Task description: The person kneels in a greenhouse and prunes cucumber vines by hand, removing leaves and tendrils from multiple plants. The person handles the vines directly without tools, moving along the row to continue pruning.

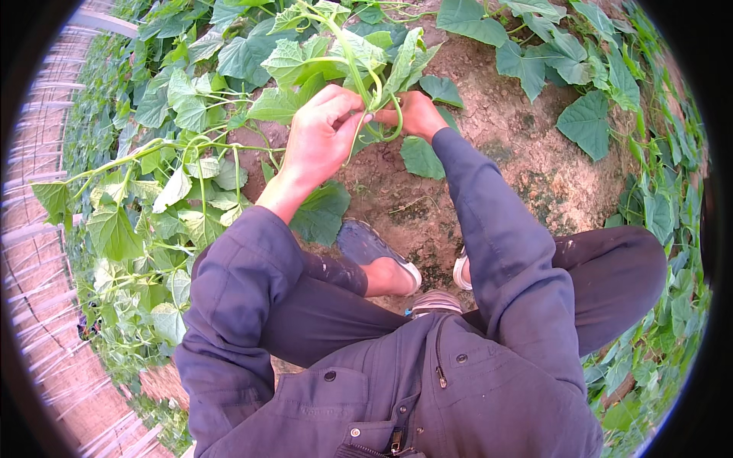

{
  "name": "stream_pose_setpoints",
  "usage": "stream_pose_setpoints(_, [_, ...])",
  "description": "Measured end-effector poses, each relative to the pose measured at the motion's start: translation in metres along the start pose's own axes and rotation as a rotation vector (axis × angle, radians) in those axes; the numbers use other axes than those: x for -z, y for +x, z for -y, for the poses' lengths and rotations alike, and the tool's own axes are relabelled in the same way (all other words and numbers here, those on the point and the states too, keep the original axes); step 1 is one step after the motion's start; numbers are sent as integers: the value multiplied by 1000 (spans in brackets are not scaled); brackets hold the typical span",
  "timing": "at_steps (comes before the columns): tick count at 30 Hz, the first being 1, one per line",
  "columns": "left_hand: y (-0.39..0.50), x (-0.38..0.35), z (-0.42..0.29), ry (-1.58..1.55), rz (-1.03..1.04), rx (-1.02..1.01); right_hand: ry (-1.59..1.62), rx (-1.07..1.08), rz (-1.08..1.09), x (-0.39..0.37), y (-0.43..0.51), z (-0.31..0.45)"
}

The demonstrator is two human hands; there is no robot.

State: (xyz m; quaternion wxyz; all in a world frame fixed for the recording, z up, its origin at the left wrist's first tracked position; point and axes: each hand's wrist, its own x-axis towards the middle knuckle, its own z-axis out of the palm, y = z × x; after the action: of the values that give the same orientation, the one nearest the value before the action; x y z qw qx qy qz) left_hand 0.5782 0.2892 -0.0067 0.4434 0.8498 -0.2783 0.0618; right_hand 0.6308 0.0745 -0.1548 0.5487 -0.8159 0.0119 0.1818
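Observation:
My left hand (326, 129) pinches a thin green tendril or stem, with its thumb and forefinger against a leafy vine (354, 63). On the other side of that vine, my right hand (413, 116) has its fingers closed on the stem near a node. Both hands almost meet there. A curled green stem (398, 123) loops below the fingers. Broad lobed leaves (286, 60) spread from the vine above my left hand. The exact grip of the right fingertips is partly hidden by leaves.
Bare brown soil (515, 154) lies beneath and to the right. A long vine (126, 157) stretches at the left. Dense leafy plants (658, 200) line the right side. My dark shoe (369, 243) rests on the ground between bent knees. Pale slats or strips (46, 232) show at the far left.

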Motion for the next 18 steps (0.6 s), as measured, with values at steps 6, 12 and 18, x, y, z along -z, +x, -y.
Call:
stream_pose_setpoints(6, [2,-1,-4,-4,7,3,-30,10,-35,-2,13,-1])
stream_pose_setpoints(12, [2,3,0,-7,-4,33,470,-132,70,-6,3,2])
stream_pose_setpoints(18, [3,2,5,-48,-19,60,397,-99,67,-5,-4,-2])
